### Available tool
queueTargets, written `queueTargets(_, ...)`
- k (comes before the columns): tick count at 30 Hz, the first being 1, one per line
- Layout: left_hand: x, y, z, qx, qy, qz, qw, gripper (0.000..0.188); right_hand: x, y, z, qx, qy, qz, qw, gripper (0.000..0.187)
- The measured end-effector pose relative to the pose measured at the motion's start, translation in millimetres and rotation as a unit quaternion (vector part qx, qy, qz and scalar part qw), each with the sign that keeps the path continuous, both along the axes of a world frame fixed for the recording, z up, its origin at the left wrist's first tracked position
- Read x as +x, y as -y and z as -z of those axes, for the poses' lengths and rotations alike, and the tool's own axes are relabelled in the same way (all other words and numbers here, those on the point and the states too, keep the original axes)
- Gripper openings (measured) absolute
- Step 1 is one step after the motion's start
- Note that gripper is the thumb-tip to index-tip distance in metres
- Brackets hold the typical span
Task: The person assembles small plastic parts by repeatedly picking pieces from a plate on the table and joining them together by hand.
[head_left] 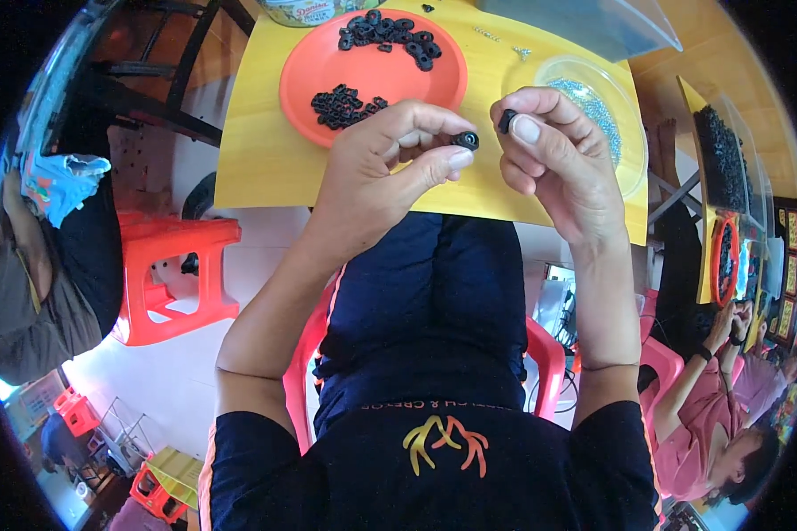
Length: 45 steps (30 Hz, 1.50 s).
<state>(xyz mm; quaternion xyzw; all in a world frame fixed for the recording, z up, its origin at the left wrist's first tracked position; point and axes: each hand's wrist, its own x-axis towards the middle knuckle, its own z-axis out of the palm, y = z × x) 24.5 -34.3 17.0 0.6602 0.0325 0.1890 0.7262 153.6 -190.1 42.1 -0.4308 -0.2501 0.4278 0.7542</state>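
My left hand (385, 164) pinches a small black ring-shaped plastic part (466, 140) between thumb and forefinger, its round opening facing right. A little to the right, my right hand (562, 150) grips a smaller black plastic piece (506, 121) between thumb and fingertips. The two pieces are apart, above the yellow tabletop (257, 168). Behind my left hand lies an orange plate (305, 80) bearing two heaps: round black parts (398, 37) at its far side and smaller black pieces (341, 106) at its near left. My right hand partly hides a clear shallow bowl (630, 177) of tiny silvery pieces (589, 102).
A round tin (314, 11) and a grey translucent bin (567, 22) stand at the table's far side. Small metal bits (521, 53) lie near the bowl. A red stool (173, 274) stands at left. Other people (700, 416) sit at right beside another table with black parts.
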Motion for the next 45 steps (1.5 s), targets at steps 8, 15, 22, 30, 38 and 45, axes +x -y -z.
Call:
queueTargets(8,2.1,1.2,-0.9,0.005,-0.023,-0.020,1.000,0.020,-18.7,-4.0,-0.9,-0.060,0.075,0.096,0.991,0.021)
queueTargets(15,0.4,-2.6,-1.1,0.021,-0.026,0.002,0.999,0.021,-21.9,-2.0,9.0,-0.068,0.049,0.091,0.992,0.020)
queueTargets(22,-1.5,-3.9,-0.4,0.023,-0.022,0.009,0.999,0.020,-24.2,-3.7,6.9,-0.088,0.047,0.105,0.990,0.018)
queueTargets(30,-3.5,-5.0,0.9,0.025,-0.015,0.009,1.000,0.019,-31.6,-3.4,-1.0,-0.109,0.170,0.125,0.971,0.017)
queueTargets(38,-3.0,-5.9,-1.4,0.083,-0.014,0.022,0.996,0.018,-19.0,3.0,-9.0,-0.163,0.150,0.066,0.973,0.013)
queueTargets(45,-3.2,-3.4,-4.9,0.184,0.007,0.002,0.983,0.013,-14.9,0.2,-16.7,-0.210,0.179,0.036,0.961,0.010)
